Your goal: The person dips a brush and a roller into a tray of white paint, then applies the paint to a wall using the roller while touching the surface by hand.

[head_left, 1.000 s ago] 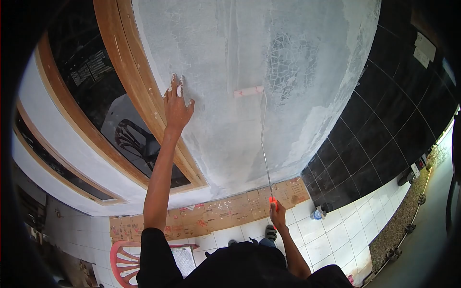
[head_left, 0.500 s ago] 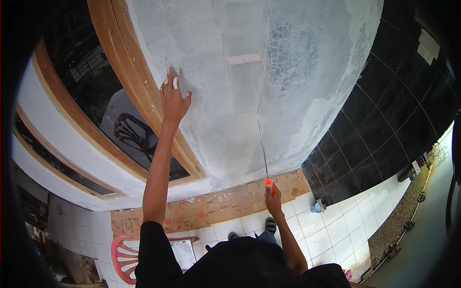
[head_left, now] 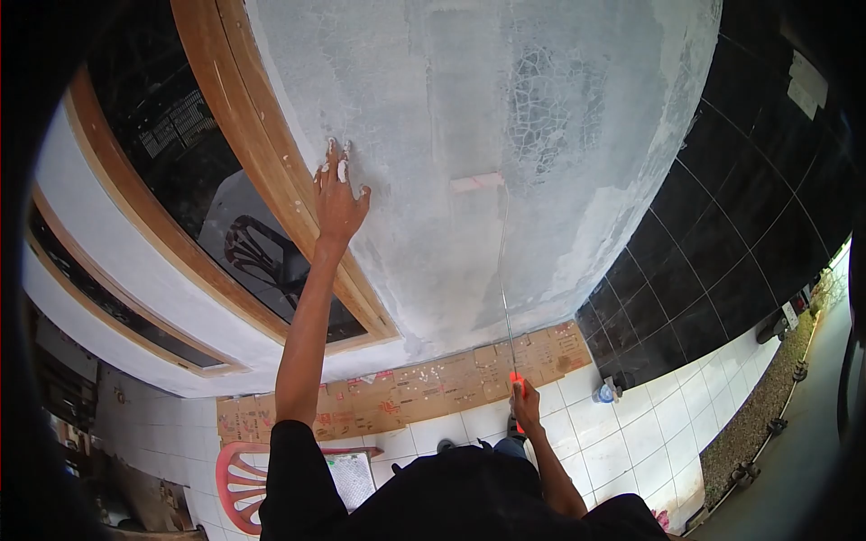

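My right hand (head_left: 527,404) is wrapped round the orange handle of a paint roller (head_left: 476,183). The roller's pale sleeve lies against the grey-white wall (head_left: 451,261), and its long thin metal rod runs up from the handle. A patch of cracked paint shows on the wall to the right of the sleeve. My left hand (head_left: 342,200) rests on the wall beside the wooden window frame (head_left: 271,153), fingers stretched out, with white paint on the fingertips. Nothing is held in it.
Paint-specked cardboard (head_left: 406,397) covers the floor along the wall's foot. A red plastic chair (head_left: 236,487) stands at the lower left, with a pale tray-like object (head_left: 352,476) on it. Black tiles (head_left: 704,261) cover the wall at right. A small blue-and-white container (head_left: 604,393) sits near them.
The roller sleeve has moved down the wall, and my right hand has come lower and nearer my body with the handle. My left hand stays on the wall; the view has shifted slightly.
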### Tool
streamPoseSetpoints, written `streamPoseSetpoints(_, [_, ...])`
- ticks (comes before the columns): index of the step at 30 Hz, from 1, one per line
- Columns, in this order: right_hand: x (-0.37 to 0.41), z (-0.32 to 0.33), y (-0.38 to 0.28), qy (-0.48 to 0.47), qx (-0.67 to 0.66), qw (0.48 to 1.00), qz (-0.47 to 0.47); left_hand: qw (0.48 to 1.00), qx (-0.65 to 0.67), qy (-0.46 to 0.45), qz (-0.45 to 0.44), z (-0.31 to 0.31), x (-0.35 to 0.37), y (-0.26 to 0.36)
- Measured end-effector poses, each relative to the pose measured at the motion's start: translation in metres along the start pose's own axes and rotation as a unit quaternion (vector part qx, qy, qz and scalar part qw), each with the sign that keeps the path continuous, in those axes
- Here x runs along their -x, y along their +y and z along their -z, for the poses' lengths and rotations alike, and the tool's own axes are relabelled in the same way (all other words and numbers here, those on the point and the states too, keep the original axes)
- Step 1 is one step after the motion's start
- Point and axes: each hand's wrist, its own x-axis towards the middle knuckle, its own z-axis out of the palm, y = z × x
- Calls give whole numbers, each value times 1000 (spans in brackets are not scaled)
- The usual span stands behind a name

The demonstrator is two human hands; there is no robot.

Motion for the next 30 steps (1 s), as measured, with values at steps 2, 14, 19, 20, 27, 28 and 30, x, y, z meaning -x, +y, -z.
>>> streamPoseSetpoints(2, [-36,-6,-27,-8,-87,996,5,1000,-6,-9,-5,-2,5,-1])
streamPoseSetpoints(14, [-125,-11,-165,3,-169,985,26,1000,11,-25,11,-7,16,1])
streamPoseSetpoints(19, [-38,-11,-32,-23,-142,989,-38,999,27,-17,13,-12,15,-2])
streamPoseSetpoints(20, [-21,-14,6,1,-114,993,-7,999,31,-17,9,-13,16,-2])
streamPoseSetpoints(27, [22,9,33,-42,-111,978,-170,999,29,-35,24,-10,17,-1])
streamPoseSetpoints(28, [16,9,24,-27,-107,984,-142,999,27,-35,21,-11,18,-1])
streamPoseSetpoints(30, [-9,7,16,4,-101,993,-64,999,25,-32,19,-11,16,-2])
